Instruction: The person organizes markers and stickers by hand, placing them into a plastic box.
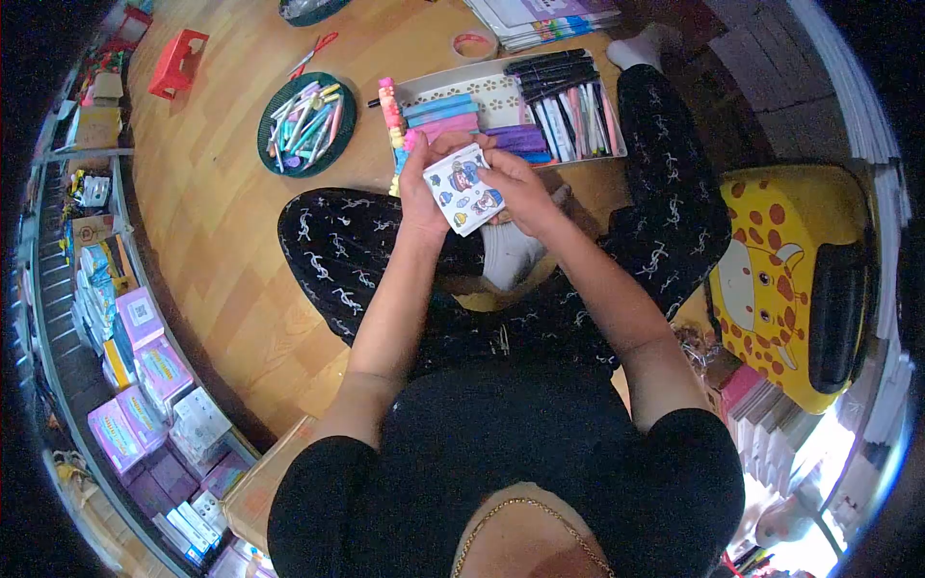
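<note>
Sticker sheet (pixel 464 189) held flat above tray (pixel 501 93), face up for viewing; left hand (pixel 421 183) and right hand (pixel 520 188) fingers pinching opposite edges.

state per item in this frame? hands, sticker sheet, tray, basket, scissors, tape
left hand: gripping the sticker sheet's left edge
right hand: gripping its right edge
sticker sheet: held above the lap, face up
tray: on floor, full of pens
basket: on floor, holding pens
scissors: on floor, shut
tape roll: lying flat
</note>
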